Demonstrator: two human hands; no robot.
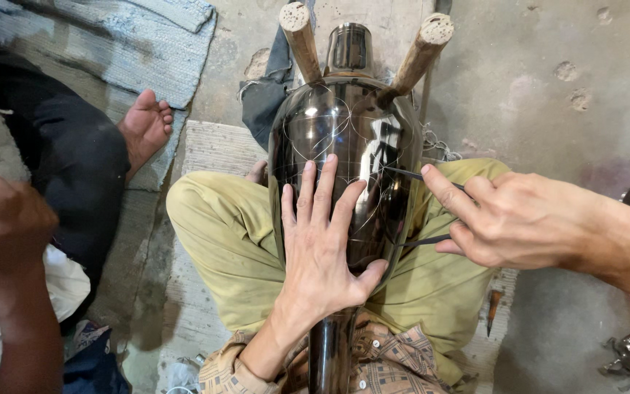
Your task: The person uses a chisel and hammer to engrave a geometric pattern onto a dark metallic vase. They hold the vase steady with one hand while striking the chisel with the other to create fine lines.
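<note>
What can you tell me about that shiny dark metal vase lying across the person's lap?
The metal vase is dark, polished and mirror-bright, with thin curved petal-like lines scratched on its belly. It lies lengthwise over the lap, narrow neck away, propped between two wooden pegs. The left hand presses flat on it; the right hand holds a thin two-legged tool to its side.

Olive-green trousers (220, 233), tan plaid shirt (388, 365), bare forearms.

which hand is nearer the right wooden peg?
Right. The right hand sits at the vase's right flank, below the peg; the left hand lies flat on the vase's middle, farther off.
</note>
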